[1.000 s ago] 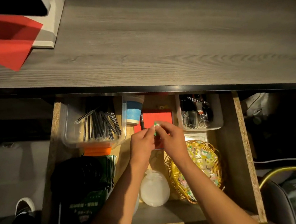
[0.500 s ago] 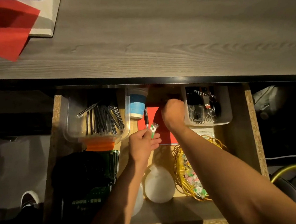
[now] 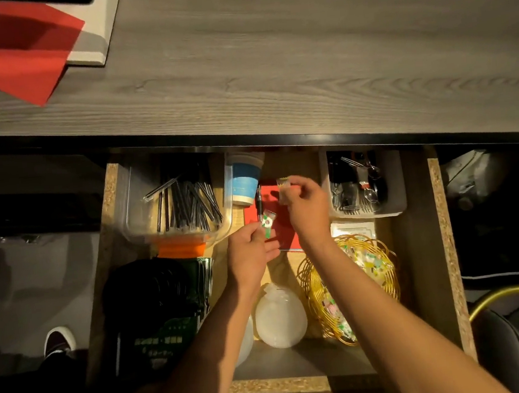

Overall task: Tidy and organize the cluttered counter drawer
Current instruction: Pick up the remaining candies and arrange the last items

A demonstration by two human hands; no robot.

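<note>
a small green-and-white packet is pinched in the left hand at the drawer's centre, long axis running upper right to lower left. a second packet is pinched by the right hand. sorting seems partly done: straws are binned at upper left, the packets not yet placed.

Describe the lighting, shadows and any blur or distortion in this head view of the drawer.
Head view: warm, dim light, brightest on the countertop; the left of the drawer is nearly black, so the dark bundle is unreadable. Wide-angle lens bows the counter edge. The packets pinched by the left hand and right hand are softly blurred.
</note>
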